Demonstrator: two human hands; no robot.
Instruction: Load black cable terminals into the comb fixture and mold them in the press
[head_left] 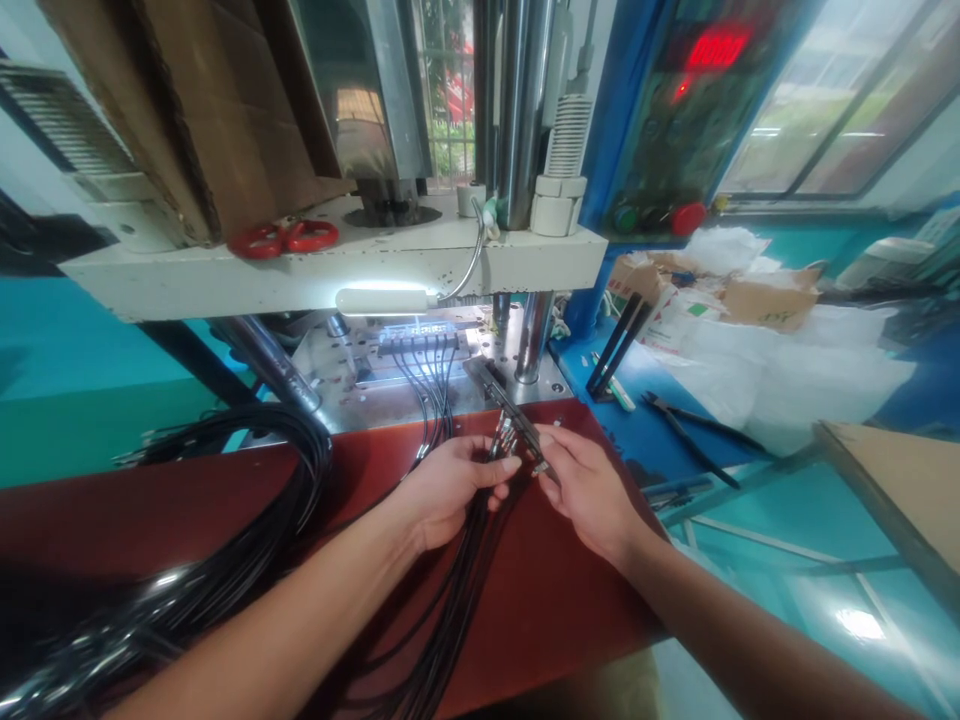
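Under the glow of a small white lamp (pixel 386 301), I work at the edge of a press, both forearms stretched over a reddish-brown tabletop (pixel 559 610). The fingers of my left hand (pixel 454 488) are clamped on a bundle of black cables (pixel 463 590) close to their metal tips (pixel 507 438); the bundle trails down the tabletop between my arms. The fingers of my right hand (pixel 589 490) are closed on one end of a dark metal bar (pixel 516 410), which slants up and to the left alongside the tips, its far end near the press's steel bed plate (pixel 330 395). I cannot tell whether the tips are seated in the bar.

Just beyond my hands, a second set of thin cables (pixel 425 400) runs out of a dark block (pixel 416 343) on the bed plate. To my left, a thick coil of black cable (pixel 304 465) curves across the tabletop. Above, red-handled scissors (pixel 283 238) lie on the press's white upper plate (pixel 315 270), in front of a sheet of cardboard (pixel 232 110). To my right, black-handled pliers (pixel 697 435) rest open on a blue surface (pixel 645 425) near white plastic bags (pixel 810 375), below a control panel with a lit red display (pixel 716 47).
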